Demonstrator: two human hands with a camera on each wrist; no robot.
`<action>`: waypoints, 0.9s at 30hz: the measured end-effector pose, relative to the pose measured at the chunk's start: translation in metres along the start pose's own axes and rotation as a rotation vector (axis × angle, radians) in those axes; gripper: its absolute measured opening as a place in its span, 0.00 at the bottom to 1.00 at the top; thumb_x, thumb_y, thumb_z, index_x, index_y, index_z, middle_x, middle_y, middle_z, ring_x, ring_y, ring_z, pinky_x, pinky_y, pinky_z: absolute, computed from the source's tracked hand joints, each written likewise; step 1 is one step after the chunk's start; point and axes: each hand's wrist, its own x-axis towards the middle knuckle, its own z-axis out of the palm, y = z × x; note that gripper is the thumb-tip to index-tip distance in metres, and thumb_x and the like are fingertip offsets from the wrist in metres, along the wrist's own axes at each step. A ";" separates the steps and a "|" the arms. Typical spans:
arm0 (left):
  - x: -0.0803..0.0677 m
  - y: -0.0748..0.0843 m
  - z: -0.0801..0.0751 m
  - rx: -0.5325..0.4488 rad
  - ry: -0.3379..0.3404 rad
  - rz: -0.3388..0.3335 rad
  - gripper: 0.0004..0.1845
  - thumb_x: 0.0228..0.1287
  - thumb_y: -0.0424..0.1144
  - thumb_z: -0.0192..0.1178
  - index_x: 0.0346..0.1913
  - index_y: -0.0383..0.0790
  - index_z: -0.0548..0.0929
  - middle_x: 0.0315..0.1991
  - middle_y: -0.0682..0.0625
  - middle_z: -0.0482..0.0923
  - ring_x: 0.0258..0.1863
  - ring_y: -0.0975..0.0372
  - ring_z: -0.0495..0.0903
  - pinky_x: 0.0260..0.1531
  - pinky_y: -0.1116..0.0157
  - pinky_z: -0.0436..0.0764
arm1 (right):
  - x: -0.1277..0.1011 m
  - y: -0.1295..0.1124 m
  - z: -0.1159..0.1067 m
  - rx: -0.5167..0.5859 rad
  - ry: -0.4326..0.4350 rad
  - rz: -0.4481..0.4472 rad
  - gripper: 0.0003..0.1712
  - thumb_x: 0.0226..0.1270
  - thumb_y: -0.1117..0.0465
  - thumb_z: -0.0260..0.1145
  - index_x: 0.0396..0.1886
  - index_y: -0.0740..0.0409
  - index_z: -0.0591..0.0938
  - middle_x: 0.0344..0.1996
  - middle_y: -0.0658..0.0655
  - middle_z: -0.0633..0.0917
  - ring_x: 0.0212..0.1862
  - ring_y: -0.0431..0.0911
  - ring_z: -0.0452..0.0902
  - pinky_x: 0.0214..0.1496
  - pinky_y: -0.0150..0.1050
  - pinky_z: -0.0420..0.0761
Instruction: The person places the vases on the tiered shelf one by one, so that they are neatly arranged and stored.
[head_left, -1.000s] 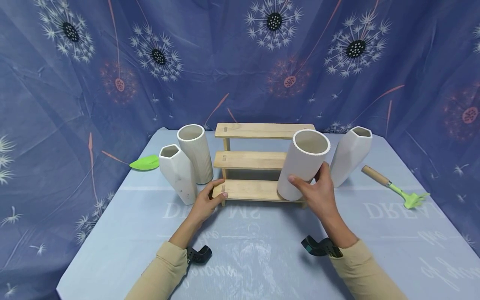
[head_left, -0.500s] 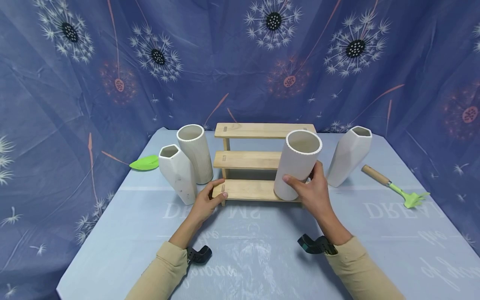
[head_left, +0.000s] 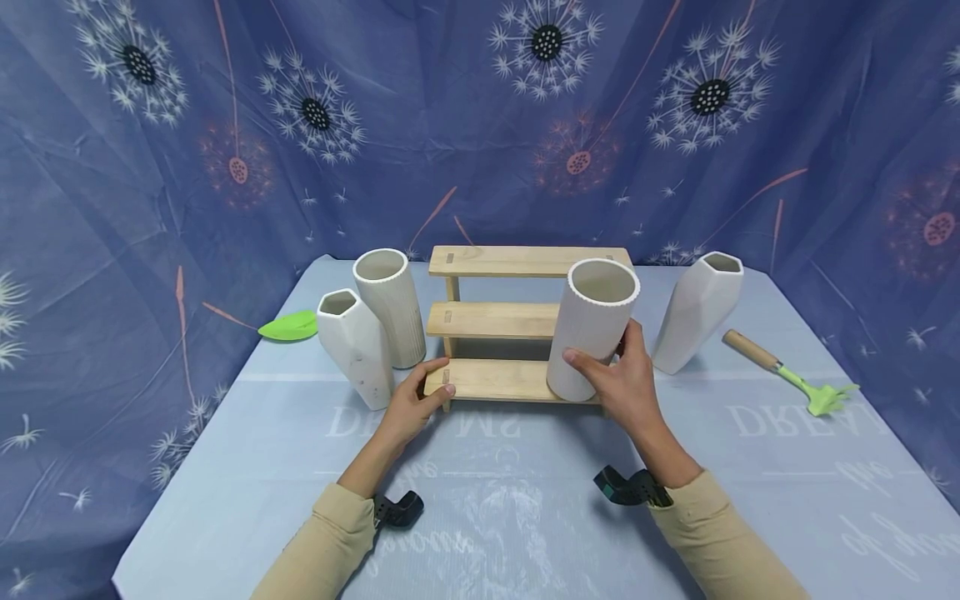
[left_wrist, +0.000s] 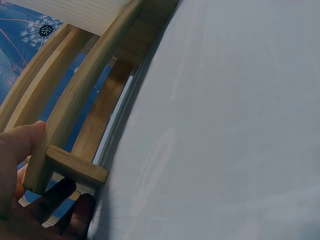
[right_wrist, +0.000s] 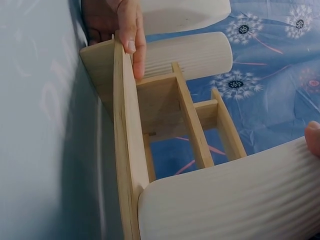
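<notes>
My right hand (head_left: 628, 385) holds a white ribbed cylindrical vase (head_left: 588, 333) from its right side, thumb across the front. The vase's base rests on the right part of the lowest step of a three-tier wooden shelf (head_left: 495, 380); in the right wrist view the vase (right_wrist: 225, 200) meets that board's edge. With thumb and fingers, my left hand (head_left: 410, 408) grips the left end of the same step. The left wrist view has the left thumb (left_wrist: 25, 140) on the board and fingertips below, by a short wooden leg (left_wrist: 77, 166).
Left of the shelf stand a faceted white vase (head_left: 356, 350) and a second ribbed vase (head_left: 397, 312). Another faceted vase (head_left: 697, 312) is at the right, beside a green hand rake (head_left: 787, 375) with a wooden handle. A green leaf-shaped item (head_left: 290, 326) lies far left.
The right hand has shifted the ribbed vase a little leftward along the lowest step, mostly in the earlier half second. The left hand keeps its grip on the shelf.
</notes>
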 end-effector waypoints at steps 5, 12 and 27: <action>0.000 0.000 0.000 0.005 -0.004 0.004 0.28 0.66 0.36 0.57 0.68 0.39 0.65 0.65 0.37 0.65 0.58 0.53 0.69 0.47 0.73 0.71 | 0.001 0.000 -0.001 -0.023 -0.009 0.005 0.51 0.52 0.53 0.75 0.70 0.57 0.56 0.63 0.62 0.68 0.63 0.57 0.66 0.65 0.61 0.63; 0.000 0.000 0.000 -0.002 -0.012 0.006 0.28 0.66 0.35 0.57 0.68 0.39 0.65 0.64 0.37 0.65 0.57 0.53 0.69 0.46 0.73 0.72 | -0.001 0.000 -0.004 -0.051 -0.036 0.003 0.52 0.53 0.51 0.74 0.71 0.55 0.54 0.65 0.62 0.66 0.64 0.57 0.65 0.65 0.61 0.62; 0.000 0.000 0.000 0.001 -0.010 0.003 0.28 0.66 0.35 0.57 0.68 0.39 0.65 0.65 0.37 0.65 0.58 0.53 0.69 0.46 0.74 0.72 | -0.007 0.005 -0.023 -0.087 0.002 -0.094 0.46 0.54 0.54 0.73 0.70 0.52 0.60 0.63 0.59 0.70 0.64 0.54 0.65 0.67 0.56 0.62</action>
